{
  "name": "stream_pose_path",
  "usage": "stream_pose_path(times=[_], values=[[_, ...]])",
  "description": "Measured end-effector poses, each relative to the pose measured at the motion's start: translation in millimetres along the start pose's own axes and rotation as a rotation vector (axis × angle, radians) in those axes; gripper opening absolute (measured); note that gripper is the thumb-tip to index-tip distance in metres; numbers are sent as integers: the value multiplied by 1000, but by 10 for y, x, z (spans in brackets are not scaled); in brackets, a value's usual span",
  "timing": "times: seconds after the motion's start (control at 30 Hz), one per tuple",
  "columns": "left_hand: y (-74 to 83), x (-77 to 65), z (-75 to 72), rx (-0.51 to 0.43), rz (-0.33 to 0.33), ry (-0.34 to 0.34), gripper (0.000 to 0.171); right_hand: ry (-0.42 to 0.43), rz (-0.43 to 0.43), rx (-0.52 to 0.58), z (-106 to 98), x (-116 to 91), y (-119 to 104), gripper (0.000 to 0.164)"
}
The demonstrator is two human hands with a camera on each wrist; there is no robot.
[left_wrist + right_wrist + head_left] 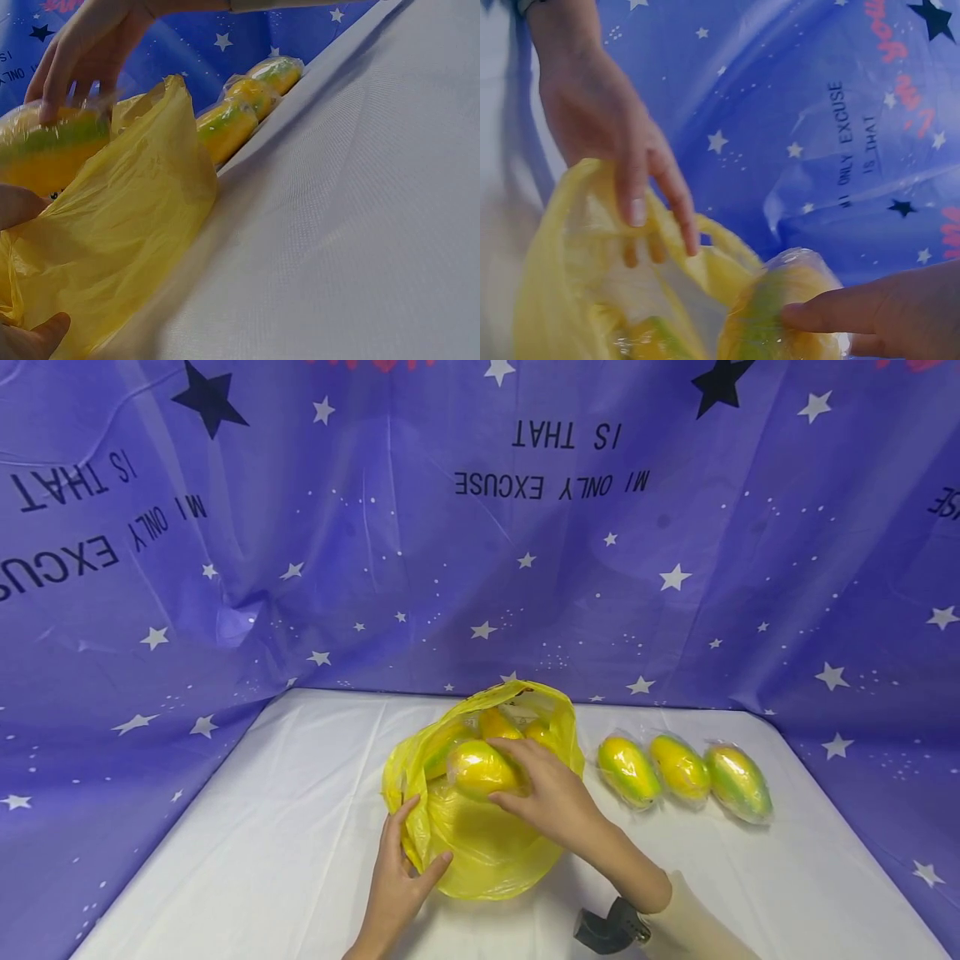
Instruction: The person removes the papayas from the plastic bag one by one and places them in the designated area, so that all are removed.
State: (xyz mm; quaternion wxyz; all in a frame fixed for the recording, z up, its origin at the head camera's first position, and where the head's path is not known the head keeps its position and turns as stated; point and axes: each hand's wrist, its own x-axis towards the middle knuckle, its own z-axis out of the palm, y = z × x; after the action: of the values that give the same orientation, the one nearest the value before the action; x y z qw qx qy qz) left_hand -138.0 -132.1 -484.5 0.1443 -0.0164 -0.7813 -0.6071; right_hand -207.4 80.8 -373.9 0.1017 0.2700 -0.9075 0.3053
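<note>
In the lower middle of the head view, the right hand [553, 787] was clamped on a wrapped fruit [480, 770] at the mouth of a yellow bag [498, 875], thumb on the near side, fingers over the far side. The left hand [396, 872], to its lower left, had the bag's left rim between thumb and fingers. More fruits [498, 723] lay inside the bag, and three others [679, 767] lay side by side on the white table [247, 852] at the right of the frame. The clear wrap [799, 257] looked slick, so a broad, firm hold around the fruit's middle seemed best. Thin plastic could fold inward or snag on knuckles; good work called for spreading the rim and moving through its centre, clear of the edge.
</note>
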Motion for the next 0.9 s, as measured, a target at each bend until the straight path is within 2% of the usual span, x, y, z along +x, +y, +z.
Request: stream_pose_path(times=[0.2,0.9], values=[[-9,7,-8,-3,-19,-1,82,13,7,-7,-151,-62,-19,67],[2,-4,2,-10,-4,6,82,65,64,-19,-575,-438,100,66]])
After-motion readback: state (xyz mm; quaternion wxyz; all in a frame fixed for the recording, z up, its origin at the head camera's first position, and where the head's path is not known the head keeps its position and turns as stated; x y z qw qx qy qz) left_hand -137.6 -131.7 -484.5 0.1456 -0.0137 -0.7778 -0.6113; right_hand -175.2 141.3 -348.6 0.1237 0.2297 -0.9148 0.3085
